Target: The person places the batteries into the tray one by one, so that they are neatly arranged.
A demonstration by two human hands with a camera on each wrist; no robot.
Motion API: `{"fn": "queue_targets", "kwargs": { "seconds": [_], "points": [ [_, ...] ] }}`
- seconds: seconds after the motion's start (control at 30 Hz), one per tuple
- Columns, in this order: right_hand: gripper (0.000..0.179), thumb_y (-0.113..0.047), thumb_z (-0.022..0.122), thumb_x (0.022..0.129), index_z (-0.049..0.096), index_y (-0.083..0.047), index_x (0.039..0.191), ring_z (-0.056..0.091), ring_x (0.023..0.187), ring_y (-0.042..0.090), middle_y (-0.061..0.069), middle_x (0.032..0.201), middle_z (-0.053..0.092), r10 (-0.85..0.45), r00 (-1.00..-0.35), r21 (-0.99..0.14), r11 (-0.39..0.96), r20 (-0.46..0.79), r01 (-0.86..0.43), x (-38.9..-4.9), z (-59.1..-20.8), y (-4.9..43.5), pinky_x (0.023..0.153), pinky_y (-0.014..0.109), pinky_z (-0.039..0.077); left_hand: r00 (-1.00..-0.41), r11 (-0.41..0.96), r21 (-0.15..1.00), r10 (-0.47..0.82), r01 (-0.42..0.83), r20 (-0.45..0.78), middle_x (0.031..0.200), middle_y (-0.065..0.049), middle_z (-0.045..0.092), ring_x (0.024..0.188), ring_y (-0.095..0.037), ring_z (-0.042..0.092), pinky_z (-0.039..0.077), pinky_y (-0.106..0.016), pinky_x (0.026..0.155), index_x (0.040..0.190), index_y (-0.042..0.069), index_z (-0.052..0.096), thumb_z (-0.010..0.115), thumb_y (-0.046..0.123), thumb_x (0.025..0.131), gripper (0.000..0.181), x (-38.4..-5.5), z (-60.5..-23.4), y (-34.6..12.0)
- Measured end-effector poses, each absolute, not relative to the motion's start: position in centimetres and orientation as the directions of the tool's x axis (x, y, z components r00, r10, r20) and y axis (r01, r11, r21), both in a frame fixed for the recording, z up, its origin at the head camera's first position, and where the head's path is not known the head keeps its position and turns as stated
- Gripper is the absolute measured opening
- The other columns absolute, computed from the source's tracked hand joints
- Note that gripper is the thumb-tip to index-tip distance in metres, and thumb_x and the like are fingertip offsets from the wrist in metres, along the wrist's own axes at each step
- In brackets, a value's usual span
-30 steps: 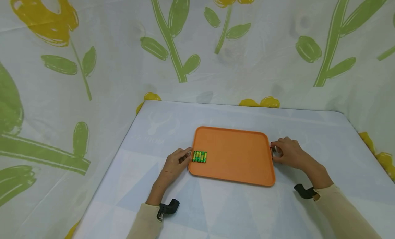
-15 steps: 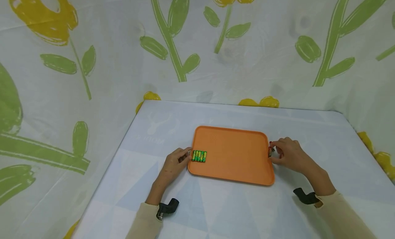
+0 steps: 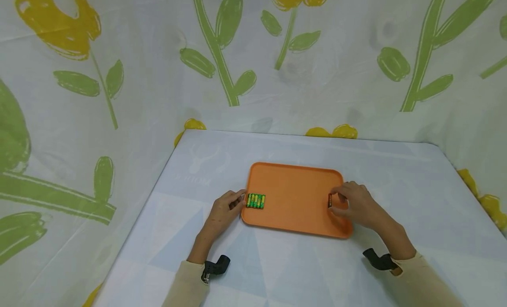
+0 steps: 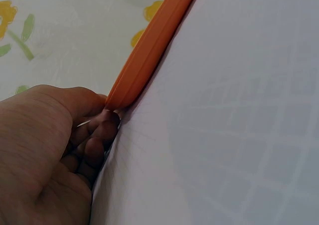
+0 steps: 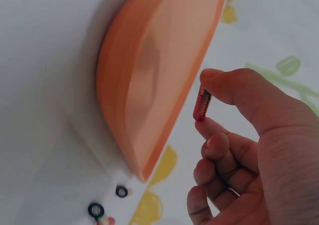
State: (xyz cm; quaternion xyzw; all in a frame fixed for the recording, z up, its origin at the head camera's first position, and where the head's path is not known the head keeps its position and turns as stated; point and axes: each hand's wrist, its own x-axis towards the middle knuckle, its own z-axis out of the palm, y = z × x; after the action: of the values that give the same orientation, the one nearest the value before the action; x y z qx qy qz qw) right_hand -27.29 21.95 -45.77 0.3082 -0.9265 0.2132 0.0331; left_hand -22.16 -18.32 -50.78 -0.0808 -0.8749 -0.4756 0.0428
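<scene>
An orange tray point(image 3: 295, 201) lies on the table, with a row of several green-and-yellow batteries point(image 3: 256, 201) at its left end. My left hand point(image 3: 225, 212) holds the tray's left rim; in the left wrist view, thumb and curled fingers meet at the corner of the orange rim point(image 4: 137, 68). Over the right part of the tray, my right hand point(image 3: 356, 204) pinches a small dark-and-red battery point(image 3: 330, 200) by its two ends between thumb and index finger. The right wrist view shows this battery point(image 5: 201, 103) upright, the other fingers loosely curled below it.
Two small black rings point(image 5: 96, 210) lie beyond the tray's edge in the right wrist view; what they belong to is unclear. The pale patterned table point(image 3: 273, 271) surrounds the tray. A flower-printed cloth point(image 3: 150, 78) hangs behind and to the left.
My right hand has moved left, carrying the battery from beside the tray's right rim to over the tray. My left hand and the row of batteries have stayed put.
</scene>
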Motion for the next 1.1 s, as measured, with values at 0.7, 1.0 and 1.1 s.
{"fn": "queue_targets", "kwargs": {
  "seconds": [0.7,1.0,1.1],
  "points": [
    [0.031,-0.021,0.088,0.077,0.068,-0.009,0.099,0.04,0.078,0.015,-0.006,0.074,0.042,-0.594,-0.77,-0.416,0.656,0.231,-0.63,-26.4,-46.9,17.4,0.066,0.032,0.032,-0.984,0.527,0.831,0.097,0.179,0.15,0.094,0.005,0.059,0.078,-0.012,0.051,0.045,-0.024,0.068,0.137,0.011,0.064,0.066,0.016,0.099,0.038,-22.2,-50.7,-18.2],
    [0.034,-0.03,0.087,0.079,0.07,-0.012,0.103,0.04,0.08,0.015,-0.007,0.076,0.043,-0.572,-0.801,-0.426,0.69,0.175,-0.585,-26.4,-47.4,15.4,0.072,0.038,0.028,-0.985,0.528,0.831,0.093,0.175,0.148,0.094,0.005,0.059,0.079,-0.013,0.051,0.045,-0.024,0.068,0.137,0.01,0.064,0.067,0.016,0.098,0.039,-22.1,-50.6,-18.2],
    [0.036,-0.031,0.087,0.079,0.07,-0.012,0.104,0.04,0.081,0.016,-0.006,0.076,0.043,-0.576,-0.796,-0.428,0.682,0.184,-0.592,-26.4,-47.5,14.9,0.072,0.039,0.028,-0.984,0.526,0.832,0.092,0.176,0.15,0.094,0.005,0.059,0.079,-0.012,0.051,0.045,-0.024,0.068,0.137,0.01,0.064,0.067,0.016,0.098,0.039,-22.1,-50.7,-18.2]
  ]
}}
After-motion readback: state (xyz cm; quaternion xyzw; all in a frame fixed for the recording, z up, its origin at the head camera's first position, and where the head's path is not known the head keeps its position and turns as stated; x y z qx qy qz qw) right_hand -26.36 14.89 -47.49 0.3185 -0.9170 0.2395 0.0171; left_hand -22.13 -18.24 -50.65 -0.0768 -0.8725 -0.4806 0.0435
